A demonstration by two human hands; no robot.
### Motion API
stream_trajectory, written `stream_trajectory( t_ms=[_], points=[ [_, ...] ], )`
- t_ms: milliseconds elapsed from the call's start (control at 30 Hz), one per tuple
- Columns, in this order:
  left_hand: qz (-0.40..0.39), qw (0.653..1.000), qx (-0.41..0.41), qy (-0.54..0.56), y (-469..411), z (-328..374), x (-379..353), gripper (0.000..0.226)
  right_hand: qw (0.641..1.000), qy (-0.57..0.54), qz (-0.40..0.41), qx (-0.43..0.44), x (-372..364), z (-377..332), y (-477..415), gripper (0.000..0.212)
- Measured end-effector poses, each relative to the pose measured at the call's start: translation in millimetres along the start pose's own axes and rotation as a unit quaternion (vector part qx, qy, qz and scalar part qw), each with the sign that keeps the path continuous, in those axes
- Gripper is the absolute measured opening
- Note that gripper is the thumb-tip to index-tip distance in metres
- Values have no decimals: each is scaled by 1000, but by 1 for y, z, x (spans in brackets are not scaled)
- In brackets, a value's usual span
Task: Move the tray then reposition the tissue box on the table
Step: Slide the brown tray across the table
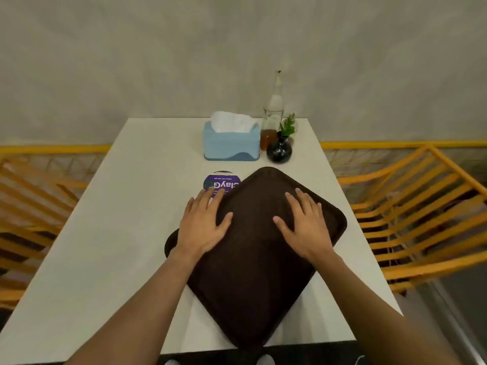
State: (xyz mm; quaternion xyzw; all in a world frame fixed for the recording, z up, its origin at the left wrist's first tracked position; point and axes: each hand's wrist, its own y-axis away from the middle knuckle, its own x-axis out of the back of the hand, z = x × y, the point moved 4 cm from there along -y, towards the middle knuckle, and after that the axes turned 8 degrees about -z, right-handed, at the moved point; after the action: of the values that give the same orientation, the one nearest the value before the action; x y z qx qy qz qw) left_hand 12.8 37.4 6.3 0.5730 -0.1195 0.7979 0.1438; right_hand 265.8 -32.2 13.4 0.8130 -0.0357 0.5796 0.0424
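Observation:
A dark brown tray (253, 280) lies on the white table (118, 233), turned like a diamond with one corner past the near edge. My left hand (203, 225) rests flat on its upper left edge, fingers spread, fingertips reaching a purple round sticker (218, 181). My right hand (305, 225) lies flat on the tray's upper right part, fingers apart. Neither hand grips anything. A light blue tissue box (232, 143) with white tissue sticking out stands at the far middle of the table, clear of the tray.
Right of the tissue box stand a tall clear bottle (274, 111), a small amber bottle (264, 139) and a round black vase (279, 151) with a green sprig. Orange slatted chairs (421, 219) flank the table on both sides. A grey wall rises behind.

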Motion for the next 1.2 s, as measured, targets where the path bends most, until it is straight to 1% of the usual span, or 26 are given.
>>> stream_trajectory(
  t_ms=[167,267,367,467,667,900,967,1067,1133,1200],
  points=[
    [-65,996,29,-54,6,-18,-28,77,997,21,-22,-72,-36,20,41,81],
    [-75,993,37,-89,15,-24,-40,81,991,42,-36,-123,-50,28,53,84],
    [-69,991,50,-106,19,-25,-42,82,988,58,-49,-136,-54,29,56,87],
    [-70,990,66,-105,21,-25,-41,81,989,69,-58,-115,-52,30,49,87],
    [-62,986,116,-102,47,-40,-35,81,993,71,-77,-47,-52,21,23,86],
    [-57,983,141,-103,84,-67,-22,82,993,74,-92,23,-56,-5,-7,73],
    [-59,981,151,-107,92,-73,-18,82,995,66,-72,31,-55,-13,-13,64],
    [-65,977,165,-115,100,-86,-8,80,1000,22,10,11,-45,-23,-16,52],
    [-60,977,175,-106,104,-96,0,74,997,-18,62,-34,-40,-28,-12,50],
    [-48,979,178,-86,103,-108,9,63,989,-62,88,-100,-41,-31,-2,51]
  ],
)
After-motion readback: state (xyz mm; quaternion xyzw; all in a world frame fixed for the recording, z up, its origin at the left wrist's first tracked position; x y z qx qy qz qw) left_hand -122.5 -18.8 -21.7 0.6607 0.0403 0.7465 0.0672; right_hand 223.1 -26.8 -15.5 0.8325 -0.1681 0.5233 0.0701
